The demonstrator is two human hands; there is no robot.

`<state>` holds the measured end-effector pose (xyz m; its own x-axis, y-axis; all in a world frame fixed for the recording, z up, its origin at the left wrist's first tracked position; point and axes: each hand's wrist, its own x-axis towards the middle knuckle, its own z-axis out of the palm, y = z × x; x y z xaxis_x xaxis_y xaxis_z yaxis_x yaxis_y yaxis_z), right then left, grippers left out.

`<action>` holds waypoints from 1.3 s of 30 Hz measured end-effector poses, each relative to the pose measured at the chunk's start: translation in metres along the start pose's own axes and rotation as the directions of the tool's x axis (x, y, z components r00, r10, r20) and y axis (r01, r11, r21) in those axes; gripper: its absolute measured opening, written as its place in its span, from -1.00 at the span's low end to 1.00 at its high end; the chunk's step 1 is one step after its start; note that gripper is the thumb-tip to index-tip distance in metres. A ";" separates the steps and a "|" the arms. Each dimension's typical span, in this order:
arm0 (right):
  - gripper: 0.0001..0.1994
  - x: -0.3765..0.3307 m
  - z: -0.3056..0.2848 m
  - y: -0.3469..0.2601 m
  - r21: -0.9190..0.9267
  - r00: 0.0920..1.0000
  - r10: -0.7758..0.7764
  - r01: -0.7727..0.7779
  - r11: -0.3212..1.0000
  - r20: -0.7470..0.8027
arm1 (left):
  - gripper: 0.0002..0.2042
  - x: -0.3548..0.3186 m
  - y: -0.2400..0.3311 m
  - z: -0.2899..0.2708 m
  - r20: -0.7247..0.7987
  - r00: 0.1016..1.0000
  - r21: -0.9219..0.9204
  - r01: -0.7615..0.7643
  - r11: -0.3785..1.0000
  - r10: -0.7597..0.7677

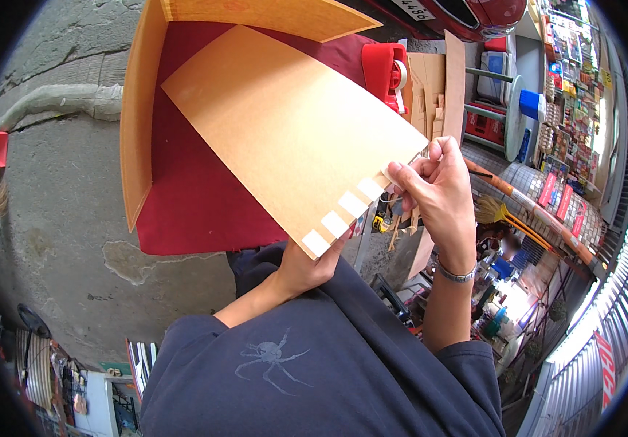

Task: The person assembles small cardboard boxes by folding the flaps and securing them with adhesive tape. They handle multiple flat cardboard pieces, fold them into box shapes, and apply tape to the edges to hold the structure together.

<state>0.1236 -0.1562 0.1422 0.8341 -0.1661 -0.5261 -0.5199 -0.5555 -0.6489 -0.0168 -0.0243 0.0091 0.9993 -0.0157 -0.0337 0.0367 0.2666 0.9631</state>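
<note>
A thin tan board (292,116) slants across in front of me, its near corner close to my body. Several short strips of white tape (353,205) are stuck side by side along its near right edge and lap over it. Under the near corner, my left hand (305,268) grips the board, with its fingers partly hidden beneath. My right hand (441,193) is closed at the right end of the same edge. Its thumb presses a white strip against the board, and the curled fingers hide part of that strip.
Two tan panels (139,131) stand upright along the left and far sides of a red-covered table (183,218). A red tape dispenser (379,69) sits at the table's far right. Cardboard pieces (425,87), a yellow broom (492,209) and an orange pole (529,206) are to the right.
</note>
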 end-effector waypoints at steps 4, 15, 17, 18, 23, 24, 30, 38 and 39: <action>-0.58 0.003 0.005 -0.001 -0.153 0.998 0.041 -0.046 0.987 -0.039 | -0.76 0.003 0.002 -0.001 -0.001 1.000 0.024 -0.024 0.999 0.024; -0.56 -0.005 0.013 0.010 -0.048 0.998 0.038 -0.040 0.998 -0.043 | -0.78 0.003 -0.002 0.001 -0.041 0.997 0.081 -0.068 0.994 0.071; -0.57 -0.008 0.008 0.016 0.062 0.996 0.090 -0.089 0.994 -0.018 | -0.77 0.002 -0.002 0.002 -0.057 0.997 0.061 -0.054 0.997 0.058; -0.60 -0.009 0.008 0.019 0.100 0.996 0.086 -0.084 0.991 -0.016 | -0.77 0.002 -0.002 0.003 -0.062 0.997 0.050 -0.045 0.998 0.048; -0.76 -0.014 0.005 0.027 0.197 0.994 0.105 -0.105 0.975 0.010 | -0.76 0.001 0.000 0.005 -0.084 0.996 0.029 -0.025 0.999 0.027; -0.78 -0.015 0.002 0.027 0.157 0.993 0.113 -0.118 0.980 0.043 | -0.76 0.003 0.003 0.005 -0.099 0.995 0.019 -0.017 1.000 0.019; -0.72 -0.011 -0.008 0.048 0.258 0.990 -0.022 -0.015 0.966 0.141 | -0.80 0.012 0.019 0.014 -0.251 0.966 -0.123 0.038 0.992 -0.068; -0.78 -0.003 -0.005 0.065 0.394 0.971 -0.089 -0.006 0.919 0.222 | -0.77 0.002 0.031 0.035 -0.474 0.850 -0.172 0.164 0.971 -0.228; -0.79 -0.003 -0.005 0.066 0.403 0.970 -0.101 0.003 0.915 0.222 | -0.74 -0.003 0.029 0.035 -0.479 0.840 -0.166 0.199 0.966 -0.256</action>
<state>0.0883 -0.1967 0.1039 0.8205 0.0762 -0.5665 -0.5475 -0.1803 -0.8172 -0.0193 -0.0500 0.0465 0.8326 0.3804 -0.4026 0.2355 0.4148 0.8789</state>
